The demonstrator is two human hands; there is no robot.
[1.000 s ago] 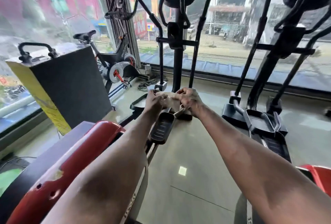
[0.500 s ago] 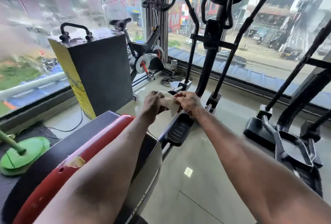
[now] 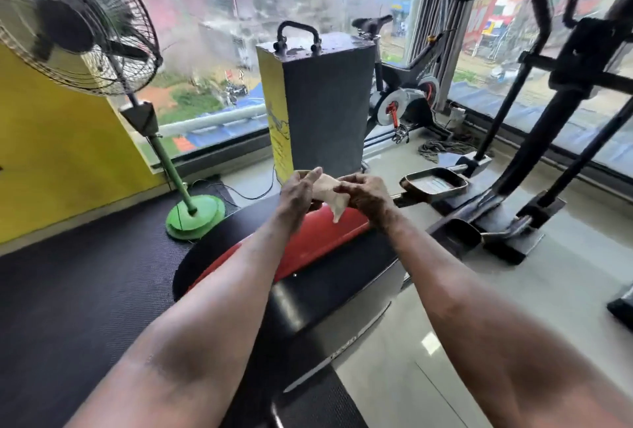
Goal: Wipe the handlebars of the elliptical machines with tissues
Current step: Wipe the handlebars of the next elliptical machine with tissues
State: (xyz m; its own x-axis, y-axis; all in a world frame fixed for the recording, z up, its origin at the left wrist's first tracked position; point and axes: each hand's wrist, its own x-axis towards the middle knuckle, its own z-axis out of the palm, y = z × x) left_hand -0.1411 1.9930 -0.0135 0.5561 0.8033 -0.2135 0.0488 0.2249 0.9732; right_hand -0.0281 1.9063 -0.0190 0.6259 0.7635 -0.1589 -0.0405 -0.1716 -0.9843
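Step in hand: we judged this was readying the tissue, not wiping yet; both hands worked the crumpled off-white paper tissue (image 3: pixel 328 195) out in front of us, just above the glossy red curved machine cover (image 3: pixel 318 239).
Left hand: our left hand (image 3: pixel 297 195) gripped the tissue's left edge, fingers curled round it.
Right hand: our right hand (image 3: pixel 363 195) pinched the right edge between thumb and fingertips.
How to do it well: we reckoned the tissue wanted folding into a firm pad, a fresh face outward, so it could wrap a bar without tearing.
Next call: the black upright handlebar arm of the elliptical machine (image 3: pixel 537 9) stood well to the right of the red cover and beyond it, so a turn and reach looked needed.
Tissue's look: thin, creased, pale cream, one loose corner hanging down toward the red cover; we could not tell if it was damp.
Handlebar's look: dark, tubular, blurred at the top; any dirt was too indistinct to judge.
Risk: a thin sheet could shred on the grips.
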